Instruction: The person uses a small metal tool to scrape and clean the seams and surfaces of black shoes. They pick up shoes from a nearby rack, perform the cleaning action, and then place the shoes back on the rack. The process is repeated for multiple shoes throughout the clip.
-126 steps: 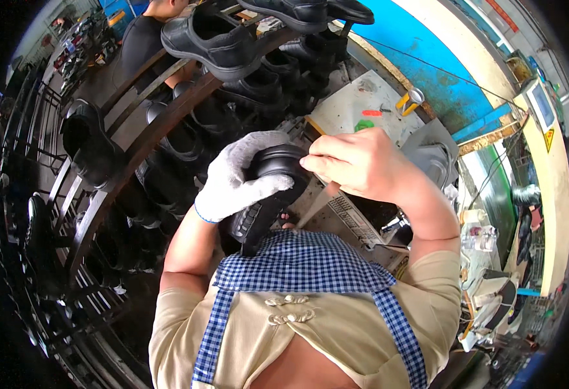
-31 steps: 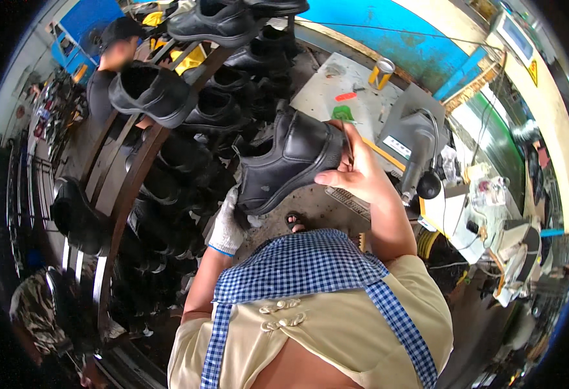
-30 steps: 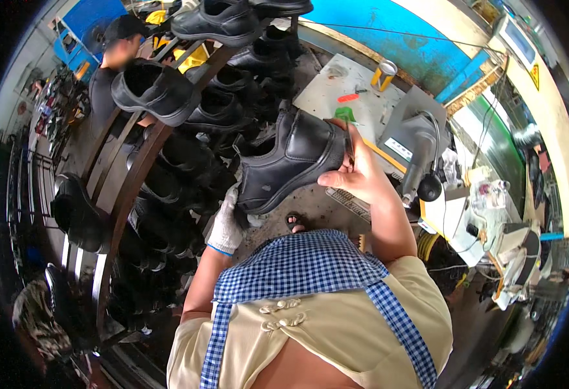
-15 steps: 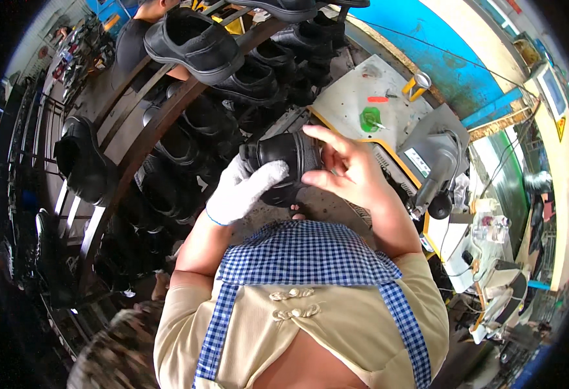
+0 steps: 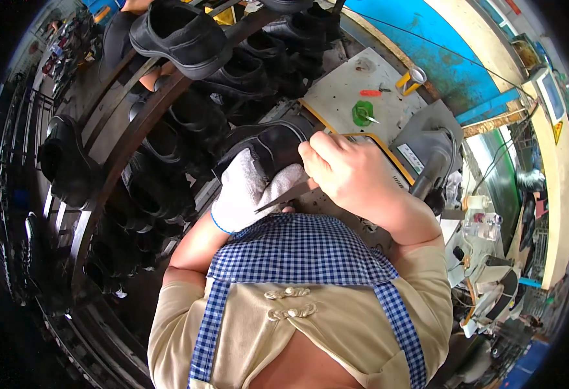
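My left hand [image 5: 245,188], in a white knit glove, grips a black shoe [image 5: 277,144] in front of my chest. The shoe lies tilted, and part of it is hidden behind the glove. My right hand [image 5: 346,170] is bare and closed into a fist beside the shoe's right end. From under that fist a narrow, dark pointed blade [image 5: 288,195] sticks out leftward, its tip close to the glove's thumb side. The fist hides its handle, so the exact kind of tool cannot be made out.
A metal rack [image 5: 112,170] with several black shoes stands at the left and ahead. On the grey worktop [image 5: 336,87] ahead right lie a green item [image 5: 363,114], a red piece [image 5: 370,93] and a yellow cylinder [image 5: 411,80]. A grey machine [image 5: 421,149] stands near my right forearm.
My right hand has gone from spread fingers at the shoe to a fist, and a pointed blade now shows below it. The shoe has turned in my left hand.
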A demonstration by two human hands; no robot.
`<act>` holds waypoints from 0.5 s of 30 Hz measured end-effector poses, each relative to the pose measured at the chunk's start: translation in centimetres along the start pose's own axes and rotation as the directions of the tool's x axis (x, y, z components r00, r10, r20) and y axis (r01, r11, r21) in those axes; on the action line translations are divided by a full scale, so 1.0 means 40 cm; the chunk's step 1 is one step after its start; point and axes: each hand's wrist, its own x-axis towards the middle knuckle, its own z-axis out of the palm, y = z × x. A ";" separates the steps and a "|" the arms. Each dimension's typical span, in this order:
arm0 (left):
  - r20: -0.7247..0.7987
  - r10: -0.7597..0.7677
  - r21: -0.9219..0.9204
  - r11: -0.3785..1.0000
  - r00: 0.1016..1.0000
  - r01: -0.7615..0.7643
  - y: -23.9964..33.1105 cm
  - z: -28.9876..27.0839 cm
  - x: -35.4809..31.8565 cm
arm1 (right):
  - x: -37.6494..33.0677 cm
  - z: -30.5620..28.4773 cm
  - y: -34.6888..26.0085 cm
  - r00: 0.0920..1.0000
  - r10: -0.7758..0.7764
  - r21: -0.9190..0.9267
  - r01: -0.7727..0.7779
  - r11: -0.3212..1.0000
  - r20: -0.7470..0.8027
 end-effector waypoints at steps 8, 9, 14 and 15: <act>0.003 0.187 0.082 0.979 0.982 -0.187 -0.066 -0.008 -0.014 | 0.011 0.062 0.076 0.968 0.229 0.480 -0.154 0.863 -0.102; -0.011 0.210 0.038 0.977 0.978 -0.209 -0.067 -0.005 -0.009 | 0.003 0.052 0.075 0.946 0.322 0.570 -0.245 0.784 -0.037; -0.134 0.119 -0.016 0.992 0.984 -0.122 -0.048 0.013 -0.015 | 0.003 0.014 0.060 0.991 0.127 0.445 -0.092 0.891 -0.050; -0.119 0.122 0.033 0.992 0.985 -0.119 -0.044 0.011 -0.014 | 0.006 0.007 0.053 0.994 0.109 0.415 -0.087 0.906 -0.029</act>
